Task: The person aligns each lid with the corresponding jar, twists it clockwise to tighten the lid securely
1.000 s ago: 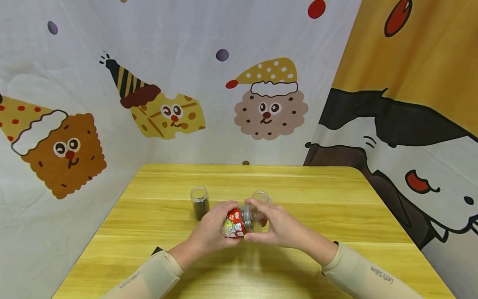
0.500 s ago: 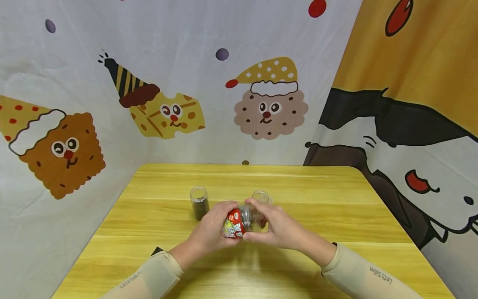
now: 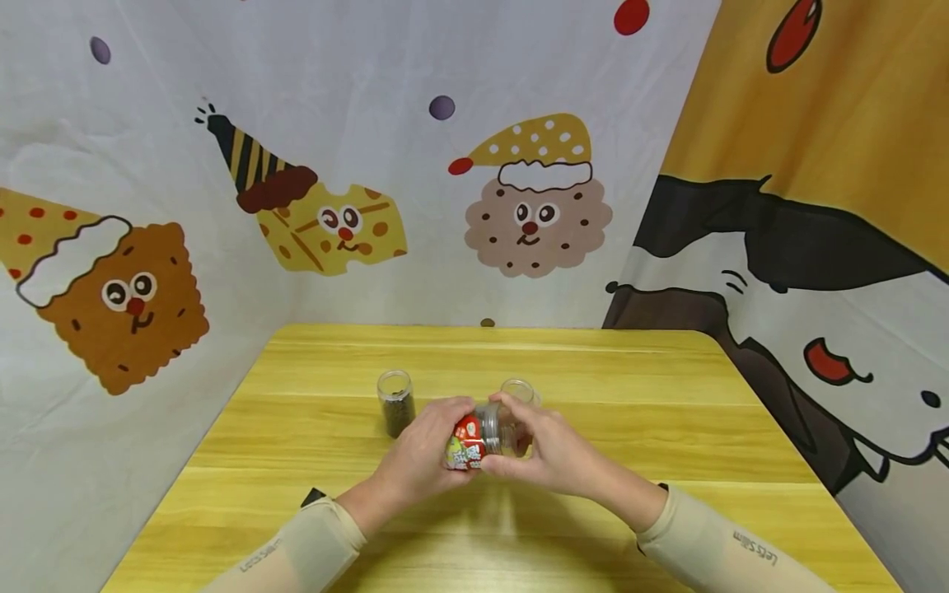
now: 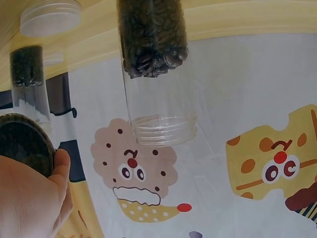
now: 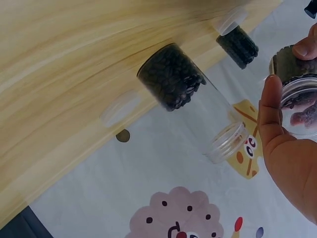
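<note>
My left hand (image 3: 423, 449) grips a jar with a red label (image 3: 465, 445), lying on its side above the table. Its dark round base (image 4: 25, 144) shows in the left wrist view. My right hand (image 3: 552, 449) grips a clear round piece (image 3: 510, 441) at the ringed mouth end; whether it is a lid or a second jar I cannot tell. Reddish patches show through it in the right wrist view. Behind my left hand an open clear jar (image 3: 396, 403), part filled with dark beans, stands upright. Another open clear jar (image 3: 517, 389) stands behind my right hand, mostly hidden in the head view.
A clear lid (image 4: 49, 19) lies on the wooden table (image 3: 334, 527) in the left wrist view. The right wrist view also has a clear lid (image 5: 119, 109) near the bean jar. A printed cloth (image 3: 356, 82) hangs behind the table.
The labelled jar has shifted very slightly to the right and its label has turned a little between my hands. The standing jars have stayed in place.
</note>
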Available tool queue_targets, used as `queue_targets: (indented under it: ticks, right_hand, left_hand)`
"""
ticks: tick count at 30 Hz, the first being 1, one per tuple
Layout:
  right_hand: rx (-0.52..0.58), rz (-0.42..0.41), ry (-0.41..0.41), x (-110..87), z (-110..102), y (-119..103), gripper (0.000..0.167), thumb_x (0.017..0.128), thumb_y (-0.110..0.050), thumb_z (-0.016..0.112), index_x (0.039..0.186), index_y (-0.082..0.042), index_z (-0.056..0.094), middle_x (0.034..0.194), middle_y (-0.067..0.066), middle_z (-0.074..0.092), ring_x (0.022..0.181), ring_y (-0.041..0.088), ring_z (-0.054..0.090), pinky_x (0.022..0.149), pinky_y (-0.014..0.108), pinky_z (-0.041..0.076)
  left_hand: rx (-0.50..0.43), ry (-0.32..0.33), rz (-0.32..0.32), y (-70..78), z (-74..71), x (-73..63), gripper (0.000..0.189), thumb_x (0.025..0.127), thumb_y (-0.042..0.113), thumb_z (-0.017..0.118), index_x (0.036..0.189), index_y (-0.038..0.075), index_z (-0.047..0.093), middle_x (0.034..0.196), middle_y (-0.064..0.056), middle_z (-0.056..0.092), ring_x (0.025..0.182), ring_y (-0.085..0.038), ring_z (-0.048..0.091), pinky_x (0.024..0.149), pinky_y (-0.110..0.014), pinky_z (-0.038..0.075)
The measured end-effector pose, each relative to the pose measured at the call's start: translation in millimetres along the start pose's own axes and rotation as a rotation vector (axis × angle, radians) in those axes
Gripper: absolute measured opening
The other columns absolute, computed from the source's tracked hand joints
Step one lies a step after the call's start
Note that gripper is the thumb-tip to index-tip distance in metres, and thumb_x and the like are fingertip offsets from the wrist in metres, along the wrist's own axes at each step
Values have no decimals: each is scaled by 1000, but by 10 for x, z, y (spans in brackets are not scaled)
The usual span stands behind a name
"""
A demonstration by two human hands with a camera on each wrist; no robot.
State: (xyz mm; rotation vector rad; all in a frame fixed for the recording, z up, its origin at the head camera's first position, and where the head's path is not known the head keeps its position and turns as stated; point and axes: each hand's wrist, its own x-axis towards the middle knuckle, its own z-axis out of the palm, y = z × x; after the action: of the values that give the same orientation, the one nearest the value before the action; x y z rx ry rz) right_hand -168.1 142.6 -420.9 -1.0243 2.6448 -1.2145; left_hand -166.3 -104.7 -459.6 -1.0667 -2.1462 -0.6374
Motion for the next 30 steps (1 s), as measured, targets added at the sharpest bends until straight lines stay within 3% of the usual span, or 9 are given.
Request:
queue_targets:
  ticks: [15, 21, 23, 26, 30]
  right_hand:
    - [48, 79, 2, -37, 26, -25, 80, 95, -47, 80, 158, -11, 46, 107, 0, 76, 76, 7, 69, 66, 25, 63]
    - [42, 89, 7, -33, 24, -26, 87, 94, -47, 81, 162, -11, 41, 116, 6, 77, 79, 6, 70, 69, 24, 63]
    - [8, 98, 9, -39, 6, -34, 96, 92, -50, 82, 166, -12, 35, 117, 10, 77, 81, 6, 69, 70, 23, 62]
    - [-76, 81, 24, -58, -41, -60, 110, 86, -54, 86, 170, -15, 27, 131, 14, 74, 88, 11, 72, 73, 24, 63]
    - [-266, -47, 92, -86, -123, -94, 116, 76, -54, 92, 169, -21, 32, 153, 14, 61, 110, 26, 76, 90, 42, 67]
  left_hand:
    - [45, 26, 34, -4, 37, -23, 102, 55, 23, 107, 138, -2, 54, 135, -14, 65, 124, -28, 67, 110, -36, 60]
    - [21, 33, 3, -14, 32, -25, 104, 54, 22, 107, 139, -3, 54, 134, -15, 66, 123, -29, 67, 108, -39, 61]
    - [3, 35, -29, -19, 27, -26, 103, 54, 21, 107, 140, -3, 54, 134, -16, 67, 123, -30, 67, 108, -41, 61]
    - [-17, 35, -79, -29, 8, -33, 103, 54, 23, 107, 140, -2, 55, 134, -17, 67, 123, -31, 67, 106, -42, 62]
    - [-30, 30, -115, -39, -30, -44, 103, 54, 24, 108, 138, -2, 56, 133, -16, 68, 121, -30, 68, 105, -43, 63]
